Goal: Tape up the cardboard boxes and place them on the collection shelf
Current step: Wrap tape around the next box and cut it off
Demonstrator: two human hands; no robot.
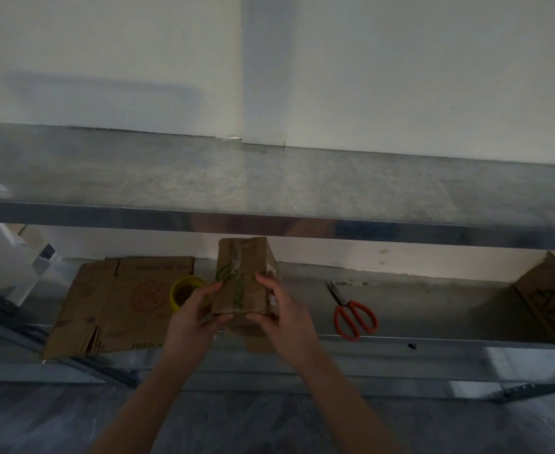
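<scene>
Light is dim and flat, strongest on the pale wall [400, 60], which carries a faint shadow at left and a vertical edge of shade mid-frame. The upper shelf [269, 178] gives a dull sheen with glints along its front lip, and shades the counter [417, 299] beneath. Everything looks soft and grainy, and straight edges bow with wide-angle distortion.

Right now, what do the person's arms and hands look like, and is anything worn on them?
The left arm and the right arm are bare down to the lower edge of the picture, and no sleeves show. The left hand and the right hand wear no gloves. I see no watch, bracelet or ring, though the picture is dim and slightly blurred.
</scene>
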